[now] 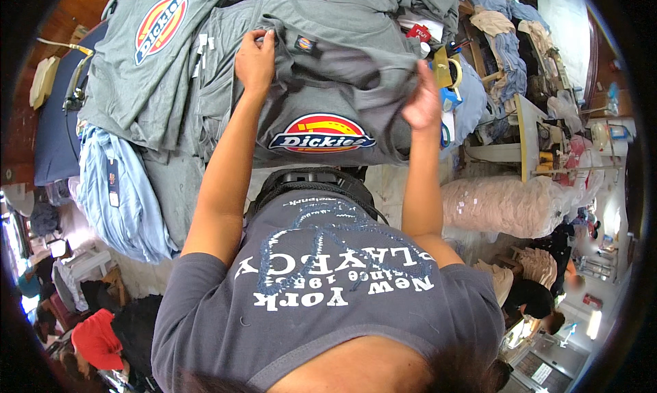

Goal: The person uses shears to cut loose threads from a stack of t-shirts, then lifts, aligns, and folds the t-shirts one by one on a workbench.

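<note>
Spread between my two hands is a grey T-shirt (328, 95) with a large red, yellow and blue logo print on its chest. My left hand (254, 63) is closed on the cloth at the left, next to the collar, where a small dark label (305, 44) shows. On the right, my right hand (423, 100) pinches the shirt's edge between thumb and fingers and holds it up, so the cloth sags in folds between the hands. More grey T-shirts (147, 85) with similar prints lie piled under and beyond it.
Light blue garments (120, 188) hang over the table's left edge. Right of the shirt are a roll of yellow tape (453, 75) and a red packet (417, 33). A large beige bundle (503, 207) lies at the right. Other people sit in the background, one in red (98, 339).
</note>
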### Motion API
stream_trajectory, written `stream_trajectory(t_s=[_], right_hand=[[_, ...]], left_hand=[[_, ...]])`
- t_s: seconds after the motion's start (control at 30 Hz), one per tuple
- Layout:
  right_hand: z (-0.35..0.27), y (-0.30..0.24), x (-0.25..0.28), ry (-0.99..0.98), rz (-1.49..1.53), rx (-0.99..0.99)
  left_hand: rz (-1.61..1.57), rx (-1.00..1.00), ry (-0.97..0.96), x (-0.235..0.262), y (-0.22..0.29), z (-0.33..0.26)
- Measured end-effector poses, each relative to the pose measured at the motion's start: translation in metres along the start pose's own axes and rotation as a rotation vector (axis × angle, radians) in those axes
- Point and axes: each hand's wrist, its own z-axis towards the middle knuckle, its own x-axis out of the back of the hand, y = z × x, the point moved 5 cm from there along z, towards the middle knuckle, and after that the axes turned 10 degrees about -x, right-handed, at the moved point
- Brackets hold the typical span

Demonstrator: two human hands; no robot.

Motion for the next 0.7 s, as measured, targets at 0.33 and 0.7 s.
stream_trajectory(t_s=[0.33,0.7], right_hand=[[-0.075,-0.010,-0.007,-0.132,-0.059,0.235],[-0.164,0.051,0.077,0.244,-0.224,-0.098]], left_hand=[[-0.566,0.197,-0.752,-0.054,0.000,-0.053],[-1.716,1.204,-0.670,0.027,-0.033,-0.146]])
